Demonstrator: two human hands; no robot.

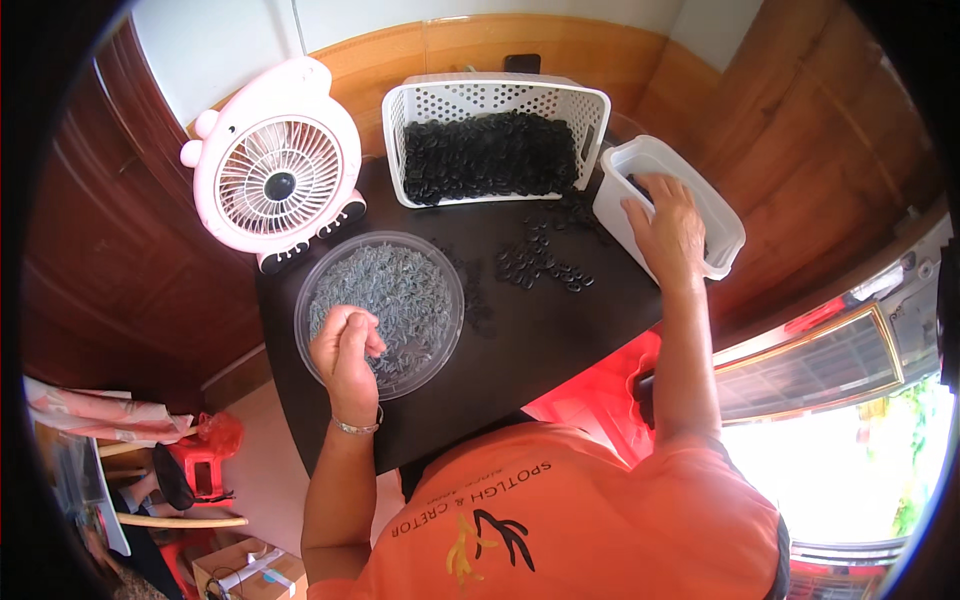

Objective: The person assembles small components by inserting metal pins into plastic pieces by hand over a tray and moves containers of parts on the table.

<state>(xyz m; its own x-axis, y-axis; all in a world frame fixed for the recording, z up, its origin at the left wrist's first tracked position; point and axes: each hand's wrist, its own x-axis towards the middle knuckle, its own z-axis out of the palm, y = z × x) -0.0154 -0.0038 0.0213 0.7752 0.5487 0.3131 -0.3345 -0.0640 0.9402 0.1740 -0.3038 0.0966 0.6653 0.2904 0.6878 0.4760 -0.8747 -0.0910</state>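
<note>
My left hand (pixel 347 352) is closed over the near left part of a round clear tub (pixel 455 345), its fingers curled in. Whatever it may hold is too small to tell. Small grey-blue translucent pieces (pixel 400 290) fill the tub. My right hand (pixel 670 228) reaches over the white plastic bin (pixel 722 215) at the right, thumb apart from the stretched fingers. Something dark shows at its fingertips, inside the bin. Small black oval pieces (pixel 540 262) lie loose on the dark table (pixel 540 340), between tub and bin.
A white perforated basket (pixel 395 140), tipped toward me, holds a heap of black pieces (pixel 490 155) at the table's back. A pink fan (pixel 345 140) stands at the back left. Wooden panelling (pixel 800 130) closes in the right side. Red stools (pixel 205 470) and a cardboard box (pixel 245 570) are low on the left.
</note>
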